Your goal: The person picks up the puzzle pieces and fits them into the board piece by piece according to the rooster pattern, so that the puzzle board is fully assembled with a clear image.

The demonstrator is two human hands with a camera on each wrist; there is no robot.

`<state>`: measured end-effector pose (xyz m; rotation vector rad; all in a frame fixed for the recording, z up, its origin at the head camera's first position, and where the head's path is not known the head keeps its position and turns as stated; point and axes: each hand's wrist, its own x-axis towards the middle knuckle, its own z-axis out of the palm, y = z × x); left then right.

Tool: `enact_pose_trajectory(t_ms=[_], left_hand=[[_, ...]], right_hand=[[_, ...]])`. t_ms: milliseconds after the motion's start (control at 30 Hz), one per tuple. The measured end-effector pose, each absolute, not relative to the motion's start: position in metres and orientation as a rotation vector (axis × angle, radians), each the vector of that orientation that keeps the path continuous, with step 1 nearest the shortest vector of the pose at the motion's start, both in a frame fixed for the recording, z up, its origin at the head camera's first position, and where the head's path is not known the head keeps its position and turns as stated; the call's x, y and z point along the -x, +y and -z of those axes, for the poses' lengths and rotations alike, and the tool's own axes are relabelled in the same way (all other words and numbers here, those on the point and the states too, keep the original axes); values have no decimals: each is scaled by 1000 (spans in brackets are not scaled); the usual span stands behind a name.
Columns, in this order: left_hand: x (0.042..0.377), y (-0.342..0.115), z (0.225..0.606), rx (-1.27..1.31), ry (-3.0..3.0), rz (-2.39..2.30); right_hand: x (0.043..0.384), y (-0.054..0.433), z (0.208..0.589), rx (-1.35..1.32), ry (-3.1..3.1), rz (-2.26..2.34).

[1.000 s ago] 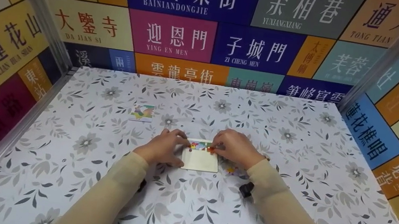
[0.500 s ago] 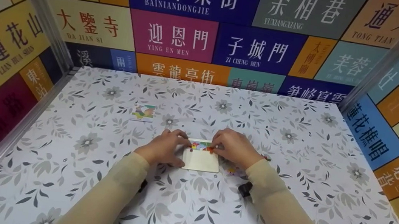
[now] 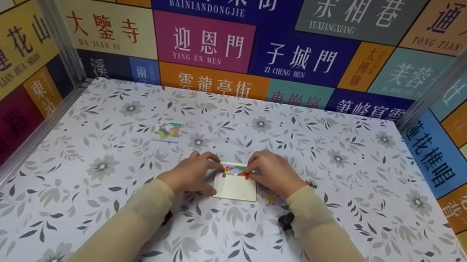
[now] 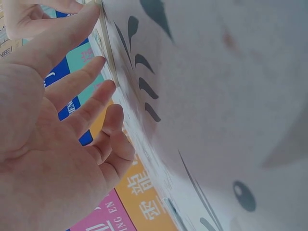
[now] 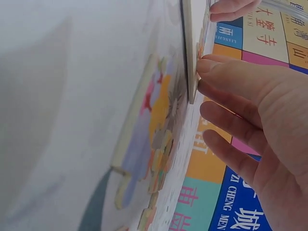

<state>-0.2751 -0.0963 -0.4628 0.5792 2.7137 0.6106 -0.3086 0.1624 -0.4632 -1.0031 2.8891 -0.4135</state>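
Observation:
A pale puzzle board (image 3: 235, 189) lies on the table between both hands, with a row of colourful puzzle pieces (image 3: 235, 171) along its far side. My left hand (image 3: 193, 171) spans the board's left side, thumb near the lower corner and fingers by the row's left end. In the left wrist view its thumb (image 4: 72, 36) reaches the board's edge, other fingers spread. At the row's right end my right hand (image 3: 275, 171) pinches a reddish-orange puzzle piece (image 3: 246, 176) against the board, partly hidden by the fingertips. The right wrist view has its thumb (image 5: 226, 72) at the board.
Loose puzzle pieces (image 5: 154, 115) lie right of the board, partly under my right wrist. A colourful picture card (image 3: 167, 132) lies farther back on the left. The floral tablecloth (image 3: 115, 223) ends at a wall of coloured signs (image 3: 208, 43).
Both hands stay almost in place. The right fingertips shift very slightly at the row's right end, and the view has moved a little since the first frame.

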Motion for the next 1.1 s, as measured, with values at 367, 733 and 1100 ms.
enact_pose_trajectory(t_ms=[367,733,1100], left_hand=[[275,-98,464,-705,2739,-600],[276,-98,462,-637,2725,-612],[274,-99,463,-626,2719,-643]], right_hand=[[310,163,464,959,2884,443],[310,170,461,899,2867,554],[306,193,460,837,2871,586]])
